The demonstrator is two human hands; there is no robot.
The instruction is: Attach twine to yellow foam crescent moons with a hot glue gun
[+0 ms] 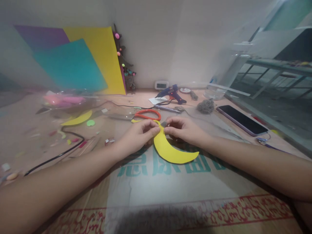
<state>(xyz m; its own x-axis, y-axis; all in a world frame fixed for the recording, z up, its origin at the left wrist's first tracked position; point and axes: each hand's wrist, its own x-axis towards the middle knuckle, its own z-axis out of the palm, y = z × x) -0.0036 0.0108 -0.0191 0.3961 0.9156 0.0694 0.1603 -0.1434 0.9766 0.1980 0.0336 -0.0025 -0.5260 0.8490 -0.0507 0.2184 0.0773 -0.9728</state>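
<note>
The left hand pinches the upper end of a yellow crescent between thumb and forefinger; the right hand faces it just beside, thumb and forefinger curled together on a small dark grey piece at the crescent's top, though how far that piece runs behind the fingers I cannot tell; the crescent sits in front of the hands, above a translucent sheet with teal lettering, its pointed lower tip turned toward the right forearm; just beyond the hands lie scissors with orange-red handles; farther back, a dark blue glue gun rests partly over a white card, with a pen in front of it and a small white clock behind; to the right are a ball of grey yarn and a phone, lying face up; on the left a second yellow crescent lies near a light green piece, while a black cord runs among small coloured scraps; at the back left, purple, teal and yellow sheets stand overlapping against the wall.
</note>
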